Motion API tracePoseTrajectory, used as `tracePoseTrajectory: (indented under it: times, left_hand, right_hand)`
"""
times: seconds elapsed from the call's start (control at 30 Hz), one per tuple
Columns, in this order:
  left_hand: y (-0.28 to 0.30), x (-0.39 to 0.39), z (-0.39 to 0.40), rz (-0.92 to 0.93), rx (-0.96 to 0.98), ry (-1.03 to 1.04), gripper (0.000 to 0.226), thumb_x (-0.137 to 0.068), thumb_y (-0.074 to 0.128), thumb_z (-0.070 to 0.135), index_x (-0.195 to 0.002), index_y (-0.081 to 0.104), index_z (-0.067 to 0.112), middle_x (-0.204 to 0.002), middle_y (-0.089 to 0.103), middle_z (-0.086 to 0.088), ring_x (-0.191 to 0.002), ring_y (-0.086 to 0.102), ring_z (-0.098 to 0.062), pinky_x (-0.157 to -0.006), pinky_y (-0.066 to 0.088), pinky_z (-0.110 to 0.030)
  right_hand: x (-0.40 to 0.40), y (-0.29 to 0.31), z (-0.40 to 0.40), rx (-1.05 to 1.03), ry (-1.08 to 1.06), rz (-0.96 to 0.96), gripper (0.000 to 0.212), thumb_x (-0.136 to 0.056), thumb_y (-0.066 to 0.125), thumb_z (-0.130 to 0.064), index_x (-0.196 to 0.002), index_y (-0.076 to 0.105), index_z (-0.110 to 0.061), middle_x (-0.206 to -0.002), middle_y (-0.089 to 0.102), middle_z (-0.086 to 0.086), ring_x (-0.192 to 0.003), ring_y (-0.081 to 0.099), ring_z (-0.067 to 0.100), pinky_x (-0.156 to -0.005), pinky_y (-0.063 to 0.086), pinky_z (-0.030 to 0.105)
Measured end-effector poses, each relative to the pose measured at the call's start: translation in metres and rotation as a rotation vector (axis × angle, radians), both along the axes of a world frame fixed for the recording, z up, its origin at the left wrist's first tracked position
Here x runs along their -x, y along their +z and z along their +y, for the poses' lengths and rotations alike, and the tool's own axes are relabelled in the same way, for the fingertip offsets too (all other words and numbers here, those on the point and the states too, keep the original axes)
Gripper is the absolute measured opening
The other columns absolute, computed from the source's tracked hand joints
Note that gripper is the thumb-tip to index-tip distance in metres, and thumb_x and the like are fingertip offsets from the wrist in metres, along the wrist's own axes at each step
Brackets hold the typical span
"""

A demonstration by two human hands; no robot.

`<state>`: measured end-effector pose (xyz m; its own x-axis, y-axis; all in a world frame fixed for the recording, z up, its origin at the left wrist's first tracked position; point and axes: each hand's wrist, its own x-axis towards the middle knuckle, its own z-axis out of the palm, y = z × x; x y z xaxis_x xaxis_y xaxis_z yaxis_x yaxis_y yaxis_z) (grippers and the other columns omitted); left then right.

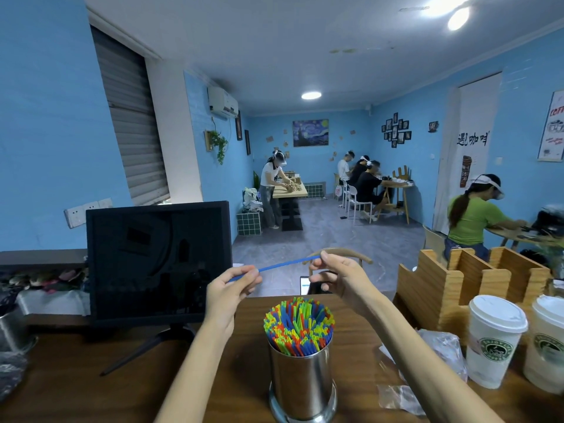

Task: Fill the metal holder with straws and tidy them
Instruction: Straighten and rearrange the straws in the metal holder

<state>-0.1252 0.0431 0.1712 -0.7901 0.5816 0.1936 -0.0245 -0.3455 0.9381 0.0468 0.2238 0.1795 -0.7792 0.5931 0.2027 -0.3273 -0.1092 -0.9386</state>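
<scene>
One metal holder (302,383), a shiny steel cylinder on a wider round base, stands upright on the near middle of the brown wooden counter (76,389). It is packed with straws (299,326) in blue, green, yellow and red, too many to count, their tips fanning out above the rim.

Above and just beyond the holder, both hands hold one single blue straw (285,264) nearly level, its right end a little higher. The left hand (233,288) pinches the straw's left end between thumb and curled fingers. The right hand (334,274) pinches the right end between thumb and forefinger, its other fingers loosely curled below. Neither hand touches the holder.

To the right of the holder lie crumpled clear plastic wrappers (439,352), partly hidden by the right forearm. Further right stand two white lidded paper cups with green round logos: one (494,340) whole, the other (546,346) cut by the frame's right edge. Behind them sits one wooden organiser (451,288) with upright dividers. To the left of the holder stands one dark monitor (158,261) on a splayed stand, its screen off. At the far left edge part of another metal container (12,331) shows.

In the far room with blue walls, five people with headsets work at tables.
</scene>
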Motion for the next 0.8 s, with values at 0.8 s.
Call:
tracePoseTrajectory:
  times: [0.8]
  left_hand:
    - [-0.026, -0.032, 0.022, 0.806, 0.303, 0.052, 0.052, -0.098, 0.064, 0.022, -0.134, 0.045, 0.054, -0.092, 0.064, 0.011, -0.074, 0.069, -0.005, -0.068, 0.054, -0.025]
  right_hand:
    - [0.037, -0.036, 0.008, -0.974, -0.193, -0.659, 0.019, -0.091, 0.071, -0.037, -0.085, 0.081, -0.022, -0.081, 0.077, -0.005, -0.077, 0.072, 0.008, -0.08, 0.061, 0.038]
